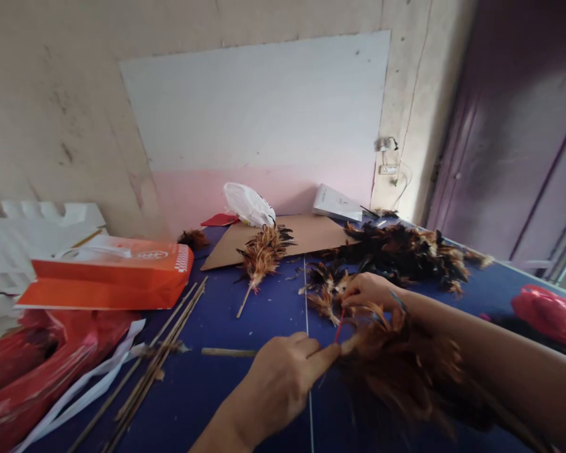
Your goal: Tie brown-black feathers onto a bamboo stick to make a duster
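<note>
My left hand (280,377) is closed round the stick of a feather duster, with the bare end of the stick (229,352) showing to its left. Brown and black feathers of this feather duster (405,371) fan out to the right, blurred, partly under my right forearm. Between my two hands a thin red string (339,327) is stretched from the feather base. My right hand (370,289) pinches the string's upper end. Loose feathers (327,299) lie just left of my right fingers. Beyond them, a finished-looking feather duster (263,255) rests partly on brown cardboard (306,233).
A dark feather pile (400,248) lies at the back right. Thin sticks (155,365), an orange bag (117,270) and red plastic (61,358) are on the left. A white plastic bag (249,204) and a white box (337,202) stand by the wall. Pink plastic (549,314) sits far right.
</note>
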A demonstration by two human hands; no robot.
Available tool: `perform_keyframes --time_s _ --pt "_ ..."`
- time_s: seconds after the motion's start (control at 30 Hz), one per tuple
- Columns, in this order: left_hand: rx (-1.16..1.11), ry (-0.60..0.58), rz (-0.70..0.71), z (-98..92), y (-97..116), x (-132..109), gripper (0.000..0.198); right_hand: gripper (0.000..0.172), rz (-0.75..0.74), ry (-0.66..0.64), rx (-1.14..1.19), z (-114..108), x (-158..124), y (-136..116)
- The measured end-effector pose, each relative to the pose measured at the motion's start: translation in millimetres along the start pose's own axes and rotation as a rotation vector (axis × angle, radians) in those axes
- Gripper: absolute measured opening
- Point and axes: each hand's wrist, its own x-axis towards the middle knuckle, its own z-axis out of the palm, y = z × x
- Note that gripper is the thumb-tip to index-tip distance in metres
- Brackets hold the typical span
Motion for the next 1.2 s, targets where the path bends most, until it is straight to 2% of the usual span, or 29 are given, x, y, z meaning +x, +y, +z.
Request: perform_keyframes --time_s 0.1,0.17,0.2,0.27,0.33,0.37,0.4,0.43,0.47,0.53,0.6,0.67,0.77,0.87,0.9,1.0,1.07,1.2 --pt "-0.058 -0.026 0.006 6.7 -0.9 3.3 0.038 0.019 0.032 0.001 -0.059 5.9 -2.1 4.8" --pt "-0.160 0.004 -0.069 13.6 -5.2 4.9 0.035 0.020 0.068 0.052 -0.104 -6.1 -3.6 1.5" --pt "-0.250 0.036 -0.131 17.3 -8.8 5.4 0.033 0.022 0.058 0.124 -0.120 -16.7 -7.0 -3.1" --pt "-0.495 0.139 -0.304 24.0 -18.0 6.0 0.028 0.028 -0.026 0.367 -0.098 -43.7 -22.8 -19.3" --pt "-0.780 0.251 -0.524 28.5 -27.9 6.0 0.026 0.028 -0.118 0.725 0.084 -69.1 -50.9 -43.2" --pt "-0.926 0.284 -0.633 29.6 -32.1 6.0 0.026 0.024 -0.115 0.792 0.203 -77.2 -67.4 -56.1" --pt "-1.073 0.295 -0.727 29.8 -35.3 5.9 0.027 0.020 -0.118 0.777 0.322 -80.4 -83.4 -68.3" --pt "-1.222 0.291 -0.798 29.3 -37.2 6.0 0.028 0.019 -0.143 0.691 0.418 -78.0 -96.9 -78.8" --pt "-1.369 0.282 -0.846 28.3 -37.8 6.4 0.028 0.020 -0.179 0.538 0.496 -70.0 -106.5 -86.9" --pt "-1.639 0.257 -0.888 26.0 -35.2 7.7 0.026 0.018 -0.163 0.248 0.610 -40.2 -110.8 -95.5" --pt "-1.861 0.253 -0.894 24.4 -29.5 9.8 0.024 0.024 0.013 0.135 0.741 -2.2 -97.5 -96.7" --pt "-2.022 0.247 -0.888 24.4 -24.0 11.6 0.023 0.030 0.065 0.142 0.786 30.9 -76.7 -96.2" --pt "-2.174 0.246 -0.890 26.5 -22.0 12.0 0.022 0.023 -0.017 0.288 0.732 57.3 -52.6 -99.6" --pt "-2.254 0.286 -0.909 28.2 -28.1 9.6 0.021 0.006 -0.064 0.382 0.635 61.8 -45.1 -104.4" --pt "-2.273 0.309 -0.916 28.4 -30.7 8.6 0.021 0.008 -0.071 0.402 0.611 61.6 -44.7 -104.9" --pt "-2.303 0.355 -0.955 28.8 -36.3 7.0 0.019 0.028 -0.092 0.474 0.656 61.2 -45.1 -103.3" --pt "-2.293 0.352 -0.986 30.4 -37.1 7.8 0.018 0.030 -0.053 0.409 0.831 61.5 -45.3 -102.5" --pt "-2.199 0.388 -0.994 36.9 -34.0 11.6 0.022 0.027 0.107 0.058 1.284 61.4 -46.9 -105.6"
